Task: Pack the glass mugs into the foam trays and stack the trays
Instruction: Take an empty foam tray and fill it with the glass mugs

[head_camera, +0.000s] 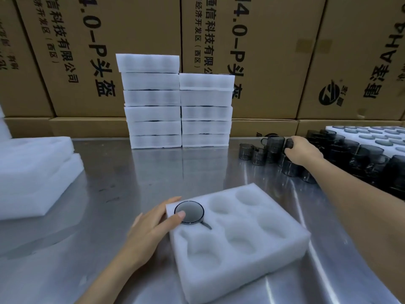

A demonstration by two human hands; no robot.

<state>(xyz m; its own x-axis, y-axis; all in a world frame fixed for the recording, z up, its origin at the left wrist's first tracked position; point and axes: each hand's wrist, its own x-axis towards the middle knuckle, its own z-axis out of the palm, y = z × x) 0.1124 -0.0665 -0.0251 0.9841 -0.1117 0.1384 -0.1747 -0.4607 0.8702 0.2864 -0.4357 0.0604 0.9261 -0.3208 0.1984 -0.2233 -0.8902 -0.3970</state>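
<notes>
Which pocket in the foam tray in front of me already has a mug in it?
The far-left corner pocket of the foam tray, where the left hand rests on the mug; the other pockets are empty.

steel table (pixel 142 172), foam trays (pixel 238 238), seemingly glass mugs (pixel 258 153)

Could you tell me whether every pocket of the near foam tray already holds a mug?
No; only the pocket under the left hand holds a mug, and the tray's other five pockets are empty.

A reflective, brushed stainless-steel table (pixel 135 172) fills the foreground. Behind its far edge stands a wall of large brown cardboard cartons (pixel 140 29) printed with bold black Chinese characters, resting on a lower row of flatter brown cardboard boxes (pixel 263 126).
</notes>
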